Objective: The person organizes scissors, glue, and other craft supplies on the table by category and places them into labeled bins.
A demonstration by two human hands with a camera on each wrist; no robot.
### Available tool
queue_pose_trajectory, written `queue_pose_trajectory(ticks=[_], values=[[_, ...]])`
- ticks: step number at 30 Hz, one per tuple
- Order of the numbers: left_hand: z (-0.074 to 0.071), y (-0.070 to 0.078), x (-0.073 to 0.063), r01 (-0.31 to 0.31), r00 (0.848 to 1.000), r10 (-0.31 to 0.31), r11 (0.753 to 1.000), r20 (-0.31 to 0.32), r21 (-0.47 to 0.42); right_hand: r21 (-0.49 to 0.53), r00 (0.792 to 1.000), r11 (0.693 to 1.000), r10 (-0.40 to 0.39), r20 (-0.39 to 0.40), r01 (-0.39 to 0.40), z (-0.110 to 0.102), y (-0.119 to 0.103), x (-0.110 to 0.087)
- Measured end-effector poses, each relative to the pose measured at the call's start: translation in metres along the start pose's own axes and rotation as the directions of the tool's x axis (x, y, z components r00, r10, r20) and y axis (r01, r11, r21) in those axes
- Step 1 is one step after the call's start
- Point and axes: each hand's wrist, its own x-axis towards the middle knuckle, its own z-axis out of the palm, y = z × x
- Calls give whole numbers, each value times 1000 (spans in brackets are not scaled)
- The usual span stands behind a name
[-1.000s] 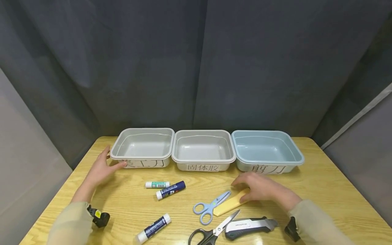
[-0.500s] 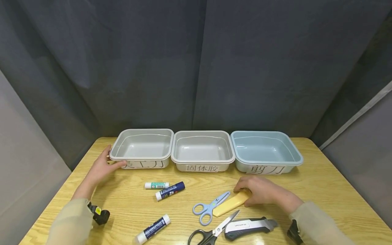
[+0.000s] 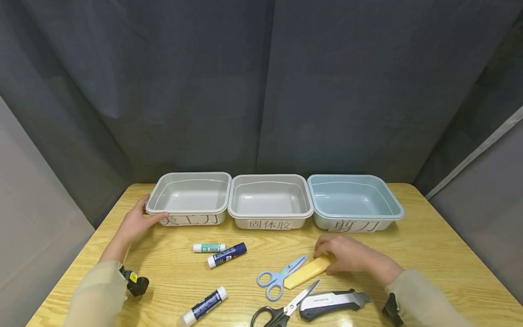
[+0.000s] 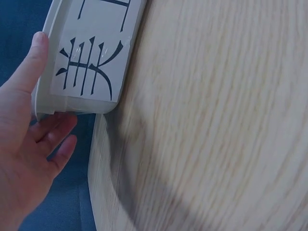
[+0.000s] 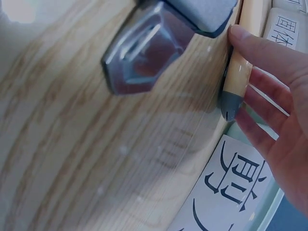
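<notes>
Drawn slightly right since a second ago, the right hand [image 3: 347, 255] now pinches the upper right end of the yellow cutter [image 3: 304, 276], its thumb and fingers curled in along opposite long edges. That cutter lies slantwise on the table [image 3: 429, 236], its lower left end just beside the light blue scissors [image 3: 282, 275]. Close below its near edge are the blade tip of the black-handled scissors [image 3: 288, 310] and the black-and-silver cutter [image 3: 328, 303]. More room lies beyond: a strip of wood shows between the right hand and the blue bin [image 3: 355, 217]. Well to the other side, the left hand [image 3: 135, 224] rests at the left grey bin [image 3: 196, 212], partly spread around its near corner, thumb straight along the front rim, fingers loosely bent by the end wall.
</notes>
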Motion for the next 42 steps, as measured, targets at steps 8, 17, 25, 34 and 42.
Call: queue_pose_trajectory(ticks=[8, 17, 25, 34, 42], values=[[-1, -1, 2, 7, 1000, -7, 1000, -15, 12, 20, 1000, 1000, 8, 8, -8, 0, 1, 0], [-3, -6, 2, 13, 999, -13, 1000, -31, 4, 76, 998, 996, 53, 22, -55, -10, 1, 2], [-2, -9, 3, 30, 999, -30, 999, -16, -10, 61, 999, 998, -10, -42, 13, -18, -4, 12], [-1, -11, 3, 36, 999, -37, 999, -13, -17, 56, 997, 998, -16, -80, 20, -26, -15, 31], [0, -10, 2, 51, 999, -51, 998, -13, -29, 15, 994, 999, -31, -105, 32, -37, -28, 52]])
